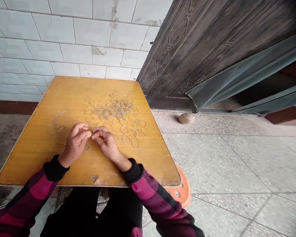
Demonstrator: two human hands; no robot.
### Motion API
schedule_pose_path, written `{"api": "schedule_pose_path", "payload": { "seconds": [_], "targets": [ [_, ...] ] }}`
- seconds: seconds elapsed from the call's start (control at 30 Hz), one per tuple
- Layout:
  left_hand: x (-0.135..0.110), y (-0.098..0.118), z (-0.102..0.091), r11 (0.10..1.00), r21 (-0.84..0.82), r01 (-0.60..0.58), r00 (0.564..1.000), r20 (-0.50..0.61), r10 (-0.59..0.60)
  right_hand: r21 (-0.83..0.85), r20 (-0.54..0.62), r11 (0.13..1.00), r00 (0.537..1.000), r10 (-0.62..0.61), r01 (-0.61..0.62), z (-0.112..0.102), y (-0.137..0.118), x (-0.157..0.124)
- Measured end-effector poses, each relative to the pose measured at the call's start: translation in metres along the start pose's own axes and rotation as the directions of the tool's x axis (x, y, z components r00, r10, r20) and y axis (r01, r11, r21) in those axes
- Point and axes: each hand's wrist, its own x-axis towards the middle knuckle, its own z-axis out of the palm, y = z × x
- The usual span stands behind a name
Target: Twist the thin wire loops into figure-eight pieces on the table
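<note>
Both hands meet above the near left part of the wooden table (138, 168). My left hand (76, 140) pinches a thin metal wire (93, 129) between thumb and fingers. From the other side, my right hand (105, 141) grips the same wire, its fingertips close to the left ones. The wire seems to curve into a loop, but its full shape is hard to make out. Beyond the hands spreads a pile of wire loops (115, 110), many shaped like a figure eight. Left of my left hand lie several loose lengths of wire (58, 126).
A white tiled wall (71, 31) borders the table's far side. To the right stand a dark carved wooden door (172, 56) and a grey-green curtain (224, 82). A round pale stone-like object (186, 118) rests on the floor. An orange plastic stool (185, 194) juts out beneath the table's right corner.
</note>
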Motion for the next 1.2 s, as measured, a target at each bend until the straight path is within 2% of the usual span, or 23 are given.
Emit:
{"api": "schedule_pose_path", "payload": {
  "seconds": [0.13,0.37,0.77,0.93,1.03,1.2],
  "targets": [
    [0.0,-0.001,0.001,1.0,-0.016,0.026,1.0,0.009,-0.026,-0.015,-0.006,1.0,1.0,0.003,-0.003,0.0,-0.001,0.0],
    [-0.003,-0.003,0.003,1.0,-0.024,-0.005,1.0,0.009,0.005,0.004,-0.034,1.0,0.999,0.025,-0.024,0.003,-0.001,0.0],
    [-0.007,-0.002,0.009,0.998,-0.065,-0.003,1.0,0.011,0.004,0.091,-0.118,0.995,0.992,0.049,-0.038,0.004,0.001,0.001],
    [-0.003,0.003,0.004,0.997,-0.08,-0.021,1.0,0.011,0.021,0.108,-0.125,0.993,0.99,0.07,-0.056,0.001,0.002,0.001],
    [0.002,0.004,-0.002,0.998,-0.053,0.033,0.999,-0.017,-0.034,0.151,-0.134,0.987,0.989,0.068,-0.048,-0.001,0.001,0.001],
    [0.002,-0.004,-0.005,0.974,-0.107,0.198,0.977,-0.064,-0.206,0.167,-0.129,0.986,0.991,0.046,-0.024,0.0,0.001,0.001]
  ]
}}
